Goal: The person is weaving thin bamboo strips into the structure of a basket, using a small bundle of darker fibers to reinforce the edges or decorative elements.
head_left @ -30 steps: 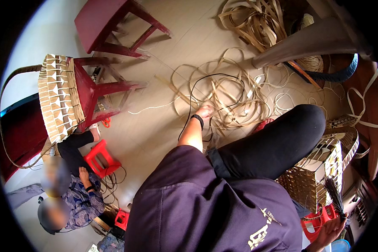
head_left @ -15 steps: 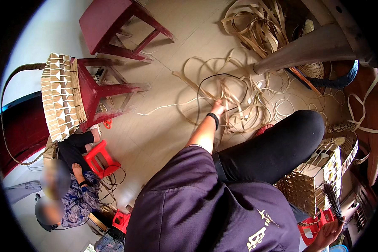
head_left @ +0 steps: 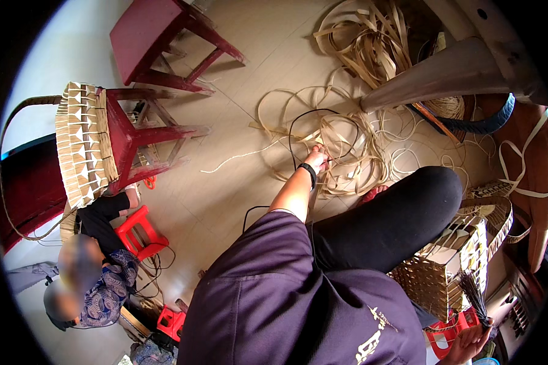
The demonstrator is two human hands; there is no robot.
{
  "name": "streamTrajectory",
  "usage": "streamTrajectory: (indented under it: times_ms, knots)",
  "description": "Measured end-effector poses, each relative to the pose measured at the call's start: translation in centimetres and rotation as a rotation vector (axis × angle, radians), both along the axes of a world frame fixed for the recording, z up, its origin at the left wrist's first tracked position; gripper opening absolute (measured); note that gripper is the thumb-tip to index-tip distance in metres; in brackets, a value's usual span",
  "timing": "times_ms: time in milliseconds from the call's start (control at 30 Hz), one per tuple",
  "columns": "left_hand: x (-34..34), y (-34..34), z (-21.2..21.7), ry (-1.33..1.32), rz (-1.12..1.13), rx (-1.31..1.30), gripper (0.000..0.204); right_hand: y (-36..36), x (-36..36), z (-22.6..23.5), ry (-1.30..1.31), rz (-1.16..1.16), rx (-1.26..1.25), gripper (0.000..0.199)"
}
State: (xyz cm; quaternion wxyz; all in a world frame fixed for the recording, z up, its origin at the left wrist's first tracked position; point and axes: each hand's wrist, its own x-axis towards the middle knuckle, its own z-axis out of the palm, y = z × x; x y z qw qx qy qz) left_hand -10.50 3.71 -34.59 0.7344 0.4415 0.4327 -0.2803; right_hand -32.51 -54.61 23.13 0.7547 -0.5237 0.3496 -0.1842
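Head cam: left hand [head_left: 316, 159] pinches tan strips [head_left: 347, 152] on floor; right hand [head_left: 469, 344] grips dark bristle bundle [head_left: 472, 292] beside woven basket [head_left: 450, 255].

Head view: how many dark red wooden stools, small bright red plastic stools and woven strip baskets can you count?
Dark red wooden stools: 2
Small bright red plastic stools: 2, both at left; a red plastic thing at lower right is too hidden to call
Woven strip baskets: 2
Total: 6
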Motion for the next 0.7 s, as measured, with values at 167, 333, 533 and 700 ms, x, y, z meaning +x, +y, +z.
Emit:
streamTrajectory:
  times_ms: [167,333,533,700]
  knots:
    - [1.4,0.5,-0.6,-0.069,0.264,-0.095,0.031,0.1,1.0,-0.4,-0.014,0.040,0.018,0.034]
    - [2.1,1.9,0.2,-0.019,0.074,0.243,0.009,0.4,2.1,-2.0,-0.033,0.076,0.051,0.033]
    - [1.0,6.2,7.3,0.080,-0.973,1.034,0.028,1.1,2.0,-5.0,-0.083,0.098,0.121,0.032]
    - [1.2,13.5,11.7,-0.158,0.105,0.134,0.015,2.3,4.0,-7.4,-0.136,0.179,0.194,0.032]
